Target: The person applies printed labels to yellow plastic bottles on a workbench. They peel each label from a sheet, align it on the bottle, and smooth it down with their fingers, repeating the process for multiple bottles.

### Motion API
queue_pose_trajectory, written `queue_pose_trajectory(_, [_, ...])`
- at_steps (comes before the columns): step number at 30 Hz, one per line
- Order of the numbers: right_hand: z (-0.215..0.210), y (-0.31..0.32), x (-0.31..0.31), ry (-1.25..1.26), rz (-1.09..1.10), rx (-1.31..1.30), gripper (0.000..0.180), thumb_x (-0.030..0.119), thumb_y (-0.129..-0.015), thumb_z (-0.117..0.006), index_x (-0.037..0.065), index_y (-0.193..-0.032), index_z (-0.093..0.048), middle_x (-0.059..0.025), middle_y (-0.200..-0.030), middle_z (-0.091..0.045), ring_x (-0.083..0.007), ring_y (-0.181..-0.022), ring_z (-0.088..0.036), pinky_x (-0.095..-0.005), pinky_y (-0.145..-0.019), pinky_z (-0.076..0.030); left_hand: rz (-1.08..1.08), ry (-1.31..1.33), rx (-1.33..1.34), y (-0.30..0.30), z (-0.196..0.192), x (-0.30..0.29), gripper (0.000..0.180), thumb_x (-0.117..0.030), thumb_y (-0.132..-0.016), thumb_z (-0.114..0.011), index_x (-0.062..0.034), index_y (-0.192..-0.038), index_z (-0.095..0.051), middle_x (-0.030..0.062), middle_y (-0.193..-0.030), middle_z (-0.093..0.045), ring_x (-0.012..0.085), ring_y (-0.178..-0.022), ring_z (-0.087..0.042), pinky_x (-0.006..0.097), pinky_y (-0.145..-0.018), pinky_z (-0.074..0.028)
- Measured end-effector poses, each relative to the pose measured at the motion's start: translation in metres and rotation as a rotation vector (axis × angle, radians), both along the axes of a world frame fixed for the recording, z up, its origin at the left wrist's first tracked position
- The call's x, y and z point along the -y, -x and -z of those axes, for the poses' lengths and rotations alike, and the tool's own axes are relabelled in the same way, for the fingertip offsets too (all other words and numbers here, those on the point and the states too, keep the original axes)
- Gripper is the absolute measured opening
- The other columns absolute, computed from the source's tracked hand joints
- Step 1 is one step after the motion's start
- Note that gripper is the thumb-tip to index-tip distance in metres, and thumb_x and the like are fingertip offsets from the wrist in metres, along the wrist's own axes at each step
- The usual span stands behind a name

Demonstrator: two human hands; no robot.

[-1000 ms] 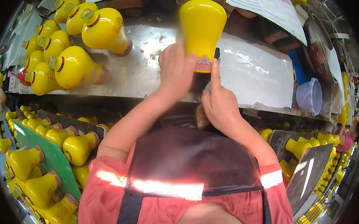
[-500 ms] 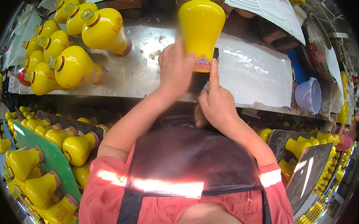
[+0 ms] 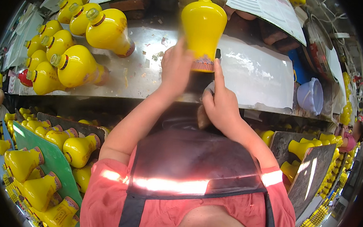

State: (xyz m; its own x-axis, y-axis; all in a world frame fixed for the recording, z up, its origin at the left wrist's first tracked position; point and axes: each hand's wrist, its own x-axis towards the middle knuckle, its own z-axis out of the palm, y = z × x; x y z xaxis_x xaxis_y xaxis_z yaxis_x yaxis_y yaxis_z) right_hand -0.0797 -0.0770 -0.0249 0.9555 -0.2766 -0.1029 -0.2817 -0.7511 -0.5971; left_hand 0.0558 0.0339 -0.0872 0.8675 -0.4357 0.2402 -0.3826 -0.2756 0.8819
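Observation:
A glossy yellow bottle [image 3: 203, 25] stands or lies in front of me, neck pointing away and patterned base band towards me. My left hand [image 3: 177, 67], smeared by motion, is at the bottle's lower left side; its fingers are too blurred to read. On the other side, my right hand [image 3: 224, 101] has its index finger stretched up to the right edge of the base band. The other fingers are curled, with a greyish thing at the thumb that I cannot make out. A small black piece [image 3: 218, 53] shows just beyond the index fingertip.
Several yellow bottles [image 3: 78, 65] lie at the left of the metal worktop [image 3: 254, 72]. A pale purple bucket [image 3: 310, 96] is at its right end. Bricks [image 3: 273, 32] and printed sheets [image 3: 271, 10] lie at the back. Racks of more bottles flank me, beside a green board [image 3: 42, 146].
The bottle has turned slightly, so a different part of its base pattern faces me. Both hands keep nearly the same places, and the left stays blurred.

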Motion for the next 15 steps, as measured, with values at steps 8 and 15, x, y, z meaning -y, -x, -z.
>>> queue_pose_trajectory(8, [-0.007, -0.003, -0.008, 0.055, 0.001, -0.076, 0.09, 0.004, -0.088, -0.056, 0.003, -0.166, -0.011, -0.0219, -0.076, -0.064, -0.0429, -0.068, -0.066, -0.0488, -0.065, -0.052, 0.007, -0.029, 0.057, 0.003, -0.005, -0.003, 0.061, -0.035, -0.101, -0.049, -0.002, -0.152, -0.042, 0.0242, -0.132, -0.059, 0.0424, -0.126, -0.048, 0.054, -0.113, -0.029])
queue_pose_trajectory(15, [-0.014, -0.003, 0.0, -0.11, 0.083, 0.024, 0.08, 0.009, -0.09, -0.057, 0.004, -0.162, -0.024, -0.0298, -0.085, -0.069, -0.0478, -0.081, -0.07, -0.0528, -0.075, -0.056, 0.018, 0.044, -0.027, 0.003, -0.003, -0.003, 0.062, -0.036, -0.1, -0.052, -0.002, -0.151, -0.043, 0.0246, -0.135, -0.058, 0.0417, -0.129, -0.047, 0.053, -0.115, -0.029])
